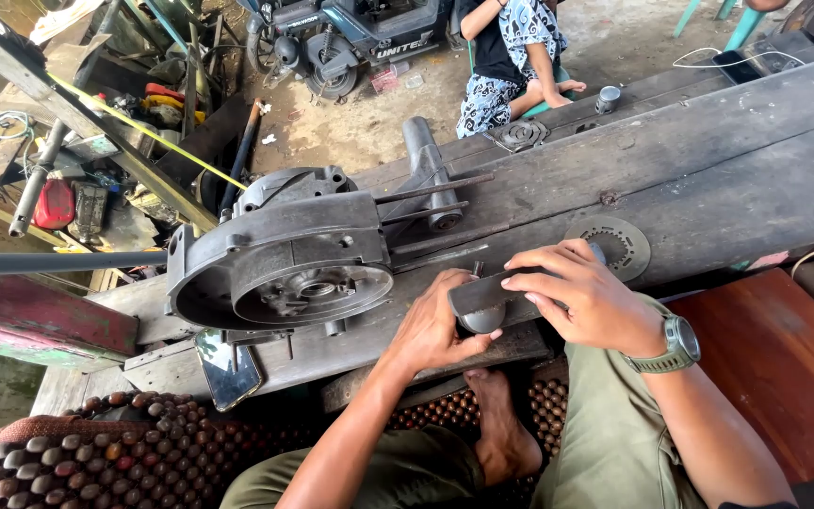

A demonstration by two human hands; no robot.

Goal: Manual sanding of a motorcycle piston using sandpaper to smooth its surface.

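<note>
The flat dark metal bar (494,290) lies on the wooden bench (727,170) at four o'clock from the engine crankcase (280,259), right hand (588,300) pressing it flat with fingers extended, left hand (440,325) curled around what seems a round part (484,320) beneath, steadying it.

The one camera is sitting on the person's head, looking steeply down and forward, close above the fingers (531,281) and the wooden bench (708,160) beyond them.
</note>
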